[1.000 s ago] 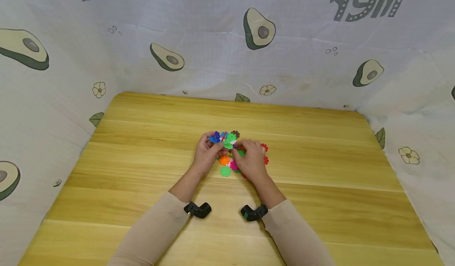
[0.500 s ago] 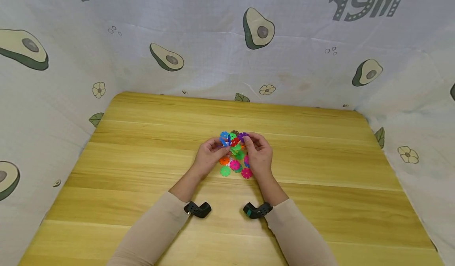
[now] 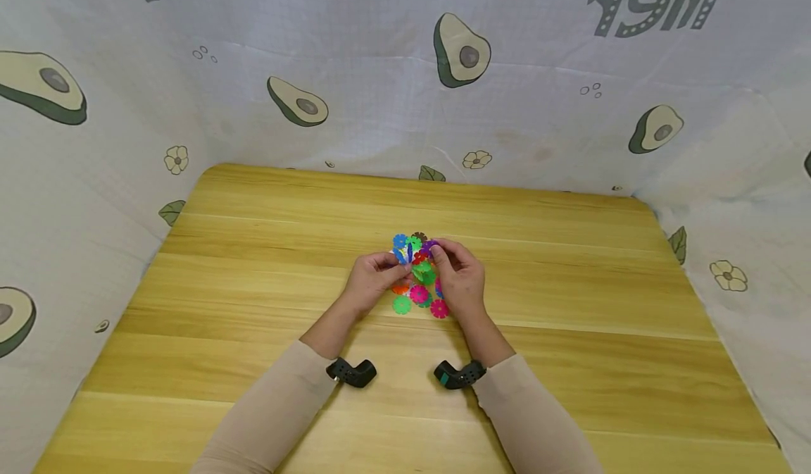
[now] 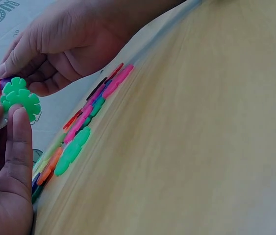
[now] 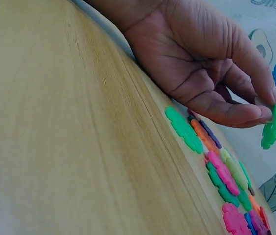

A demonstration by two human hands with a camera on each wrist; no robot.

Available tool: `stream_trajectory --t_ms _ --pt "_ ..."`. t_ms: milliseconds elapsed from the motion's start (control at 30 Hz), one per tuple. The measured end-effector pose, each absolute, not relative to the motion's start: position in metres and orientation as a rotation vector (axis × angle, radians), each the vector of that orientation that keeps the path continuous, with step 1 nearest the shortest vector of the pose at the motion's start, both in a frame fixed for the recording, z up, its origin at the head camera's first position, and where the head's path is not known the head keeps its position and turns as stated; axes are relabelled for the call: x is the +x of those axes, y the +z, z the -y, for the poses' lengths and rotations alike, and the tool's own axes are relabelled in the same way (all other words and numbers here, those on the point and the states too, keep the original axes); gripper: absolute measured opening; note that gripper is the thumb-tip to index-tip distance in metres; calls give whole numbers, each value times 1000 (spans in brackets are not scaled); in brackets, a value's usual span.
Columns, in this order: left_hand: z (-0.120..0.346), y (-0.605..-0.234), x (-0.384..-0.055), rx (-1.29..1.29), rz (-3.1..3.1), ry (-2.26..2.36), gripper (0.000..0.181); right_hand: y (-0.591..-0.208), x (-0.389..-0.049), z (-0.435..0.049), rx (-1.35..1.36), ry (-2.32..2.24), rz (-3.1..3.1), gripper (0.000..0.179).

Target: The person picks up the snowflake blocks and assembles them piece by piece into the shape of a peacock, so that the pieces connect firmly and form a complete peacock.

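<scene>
My left hand (image 3: 374,278) pinches a cluster of joined plastic snowflake discs. It includes a dark blue disc (image 3: 410,251), a red disc (image 3: 419,257) and, in the right wrist view, a green disc (image 5: 272,128). Between thumb and fingers, my right hand (image 3: 464,277) grips a purple snowflake disc (image 3: 430,247) at the cluster's right side. The left wrist view has this purple disc (image 4: 2,82) close beside the red one, above a green disc (image 4: 21,100). In the right wrist view, only a sliver of the right hand shows at the edge.
Loose snowflake discs lie flat on the wooden table (image 3: 538,270) under and in front of the hands, among them a light green disc (image 3: 402,305), a pink disc (image 3: 419,294) and a magenta disc (image 3: 439,308). A printed curtain (image 3: 380,58) hangs behind the table.
The left hand has turned the cluster and brought it rightward. The right hand has risen from over the loose discs with the purple disc, then shifted it slightly left toward the cluster.
</scene>
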State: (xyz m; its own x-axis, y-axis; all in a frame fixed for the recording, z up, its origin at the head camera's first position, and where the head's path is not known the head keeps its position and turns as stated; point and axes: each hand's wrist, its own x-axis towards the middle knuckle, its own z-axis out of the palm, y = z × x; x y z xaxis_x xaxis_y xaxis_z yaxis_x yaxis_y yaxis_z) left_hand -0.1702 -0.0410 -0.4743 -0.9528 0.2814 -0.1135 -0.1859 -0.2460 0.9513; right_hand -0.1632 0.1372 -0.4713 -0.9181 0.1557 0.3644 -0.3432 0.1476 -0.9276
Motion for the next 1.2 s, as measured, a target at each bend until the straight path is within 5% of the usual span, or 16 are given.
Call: stream_trajectory --t_ms 333,700,1200 --pt "41 -475 -171 53 -1665 2296 6 -470 -167 -142 153 1777 2180 28" --pt "42 -475 -173 -6 -1356 2523 17 -475 -165 -138 205 934 2834 38" --pt "41 -476 -173 70 -1370 2469 27 -470 -168 -139 -2 2135 1923 14"
